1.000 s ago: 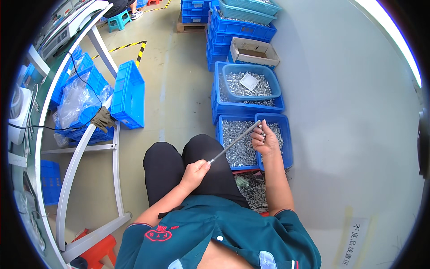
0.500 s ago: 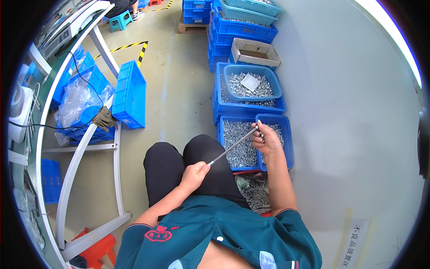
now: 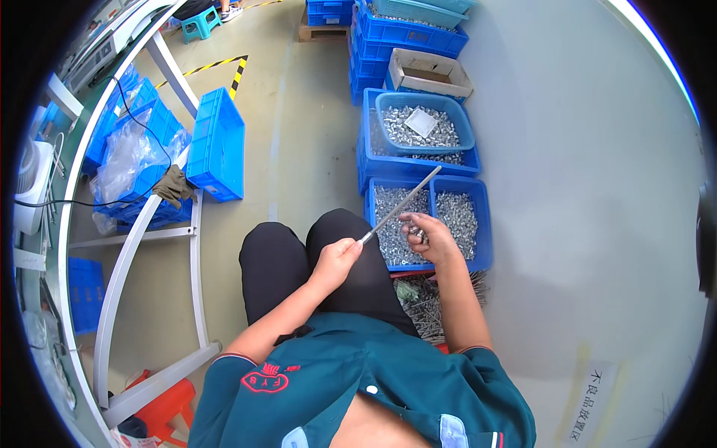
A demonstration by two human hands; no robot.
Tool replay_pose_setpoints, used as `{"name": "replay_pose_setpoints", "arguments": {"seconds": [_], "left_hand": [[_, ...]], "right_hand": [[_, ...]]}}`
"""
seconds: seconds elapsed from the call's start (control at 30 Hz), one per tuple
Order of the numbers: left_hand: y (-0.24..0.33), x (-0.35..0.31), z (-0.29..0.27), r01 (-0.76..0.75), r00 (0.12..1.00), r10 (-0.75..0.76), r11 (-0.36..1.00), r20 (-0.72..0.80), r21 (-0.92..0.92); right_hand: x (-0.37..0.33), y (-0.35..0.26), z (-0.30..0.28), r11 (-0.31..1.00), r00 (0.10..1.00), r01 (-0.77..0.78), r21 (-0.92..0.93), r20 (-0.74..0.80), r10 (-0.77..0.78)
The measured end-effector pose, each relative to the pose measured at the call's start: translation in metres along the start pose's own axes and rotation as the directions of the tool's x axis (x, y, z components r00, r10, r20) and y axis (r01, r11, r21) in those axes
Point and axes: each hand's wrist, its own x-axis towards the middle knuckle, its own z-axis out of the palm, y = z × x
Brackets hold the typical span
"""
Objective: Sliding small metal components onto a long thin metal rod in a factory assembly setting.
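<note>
My left hand (image 3: 336,261) is closed round the near end of a thin grey metal rod (image 3: 403,205), above my right thigh. The rod slants up and to the right, its far end free over the bins. A paler bit shows on the rod where it leaves my fingers. Beside the middle of the rod, my right hand (image 3: 435,240) is curled round several small metal nuts (image 3: 418,235). Whether its fingertips touch the rod I cannot tell. Beneath are a blue bin of small metal nuts (image 3: 399,250) and a smaller blue tub (image 3: 484,224) of similar pieces.
Beyond stands another blue bin (image 3: 366,160) with a lighter tub (image 3: 469,138) of metal parts. Many metal rods (image 3: 426,313) lie beside my right thigh. A white-framed workbench (image 3: 112,321) stands at left, a blue crate (image 3: 216,145) by it. A grey wall (image 3: 582,187) bounds the right.
My right hand has left the rod's far end and come back down and left, towards its middle. The rod now points more steeply away. My left hand has risen slightly to the right.
</note>
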Motion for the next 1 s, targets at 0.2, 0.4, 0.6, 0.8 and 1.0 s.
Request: {"name": "replay_pose_setpoints", "arguments": {"seconds": [0.2, 0.4, 0.6, 0.8, 1.0], "left_hand": [[-0.002, -0.015, -0.008, -0.013, 0.999, 0.018, 0.989, -0.032, 0.144], [-0.015, -0.034, -0.019, -0.005, 0.999, 0.017, 0.972, -0.046, 0.235], [-0.014, -0.041, -0.021, 0.012, 0.999, 0.004, 0.953, -0.051, 0.302], [-0.017, -0.039, -0.022, -0.006, 0.998, 0.025, 0.946, -0.052, 0.325], [-0.016, -0.038, -0.022, -0.012, 0.998, 0.033, 0.938, -0.054, 0.346]], "right_hand": [[0.018, 0.003, -0.034, 0.912, 0.994, -0.015, 0.409, 0.102, -0.030], [0.018, -0.008, -0.039, 0.839, 0.950, -0.024, 0.544, 0.274, -0.150], [0.018, -0.019, -0.032, 0.786, 0.945, -0.016, 0.617, 0.268, -0.191], [0.018, -0.012, -0.023, 0.816, 0.938, -0.105, 0.569, 0.330, -0.110], [0.016, -0.012, -0.024, 0.831, 0.947, -0.073, 0.551, 0.300, -0.116]]}}
